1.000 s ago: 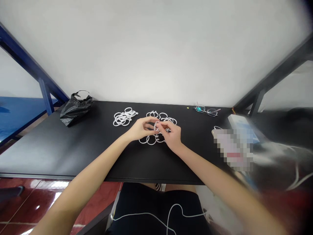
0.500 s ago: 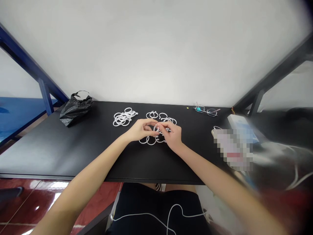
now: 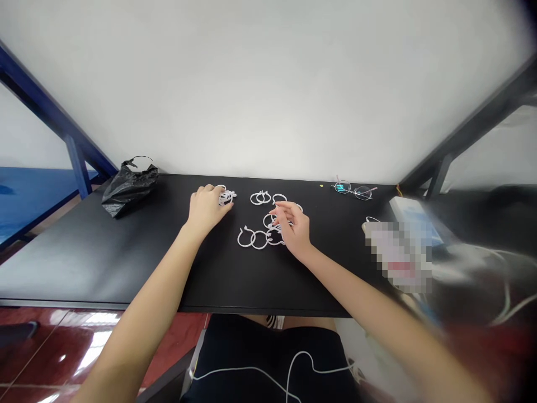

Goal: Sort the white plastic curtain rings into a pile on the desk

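My left hand [image 3: 206,207] is over the left pile of white rings [image 3: 227,196], its thumb apart from the fingers. It covers most of that pile, and its fingertips are partly hidden. Above the right-hand group of rings, my right hand [image 3: 294,224] is loosely curved, thumb and fingers apart, with no ring clearly held. Open white rings with small knobbed ends [image 3: 246,237] lie linked or overlapping left of and beneath this hand. Two more overlapping rings [image 3: 260,198] lie farther back on the black table [image 3: 235,280].
A crumpled black plastic bag [image 3: 131,187] sits at the back left. Glasses [image 3: 353,190] rest near the wall at the back right. A white box [image 3: 415,221] and a blurred-out item [image 3: 398,257] lie at the right. A white cable [image 3: 247,367] crosses my lap.
My left hand has left the ring both hands were holding and moved left onto the pile. My right hand stays over its group, its fingers now looser.
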Available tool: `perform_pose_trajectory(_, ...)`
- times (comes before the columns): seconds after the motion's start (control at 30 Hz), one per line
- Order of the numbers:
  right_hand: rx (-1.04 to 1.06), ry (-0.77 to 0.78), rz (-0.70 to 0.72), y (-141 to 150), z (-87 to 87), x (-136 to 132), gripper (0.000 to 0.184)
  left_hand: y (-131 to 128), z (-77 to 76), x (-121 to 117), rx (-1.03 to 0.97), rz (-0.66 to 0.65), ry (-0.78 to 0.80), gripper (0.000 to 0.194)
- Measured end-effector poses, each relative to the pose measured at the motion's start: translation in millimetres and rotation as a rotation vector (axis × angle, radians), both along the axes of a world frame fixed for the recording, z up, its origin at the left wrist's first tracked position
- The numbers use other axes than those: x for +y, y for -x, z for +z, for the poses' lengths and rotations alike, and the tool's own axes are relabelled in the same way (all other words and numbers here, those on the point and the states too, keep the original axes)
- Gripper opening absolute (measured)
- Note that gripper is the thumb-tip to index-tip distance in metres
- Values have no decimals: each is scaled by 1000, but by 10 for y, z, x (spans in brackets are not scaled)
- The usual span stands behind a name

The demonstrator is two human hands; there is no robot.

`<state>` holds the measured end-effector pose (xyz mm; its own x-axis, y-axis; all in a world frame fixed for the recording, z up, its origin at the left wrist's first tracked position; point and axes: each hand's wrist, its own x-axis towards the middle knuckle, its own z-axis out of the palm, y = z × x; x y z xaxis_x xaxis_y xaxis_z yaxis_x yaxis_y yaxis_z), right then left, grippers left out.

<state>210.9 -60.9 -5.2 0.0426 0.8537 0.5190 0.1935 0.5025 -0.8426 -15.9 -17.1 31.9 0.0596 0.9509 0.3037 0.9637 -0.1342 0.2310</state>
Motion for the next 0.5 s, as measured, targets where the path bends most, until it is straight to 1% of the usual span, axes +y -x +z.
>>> perform_pose_trajectory(0.07, -19, -9, 6, 5, -8, -4, 21, 65, -47, 31, 78, 33, 25, 38)
perform_pose_trajectory(0.13, -35, -18, 3, 7, -17, -2, 20, 93, -99, 51, 101, 32, 27, 39)
perform_pose_trajectory(0.2, -46, -22, -3, 6, -22, 2, 20, 92, -130, 63, 76, 16, 13, 43)
perform_pose_trajectory(0.27, -63, -21, -11, 3, -21, 5, 20, 65, -125, 68, -5, -29, -27, 43)
perform_pose_trajectory(0.3, -79, -21, -15, 1, -18, 6, 19, 43, -109, 64, -70, -81, -46, 41)
perform_pose_trajectory(0.33, -99, -25, -16, 0, -13, 6, 19, 15, -86, 56, -149, -157, -49, 38)
perform_pose_trajectory(0.37, -120, -36, -16, 0, -7, 4, 19, -15, -60, 42, -233, -255, -19, 35)
perform_pose_trajectory(0.4, -139, -53, -14, 0, 1, 0, 18, -48, -33, 23, -311, -366, 51, 33)
perform_pose_trajectory(0.43, -156, -74, -11, 2, 9, -4, 18, -79, -7, -1, -374, -478, 154, 33)
perform_pose_trajectory(0.5, -180, -111, -8, 6, 24, -15, 16, -135, 25, -54, -424, -650, 385, 33)
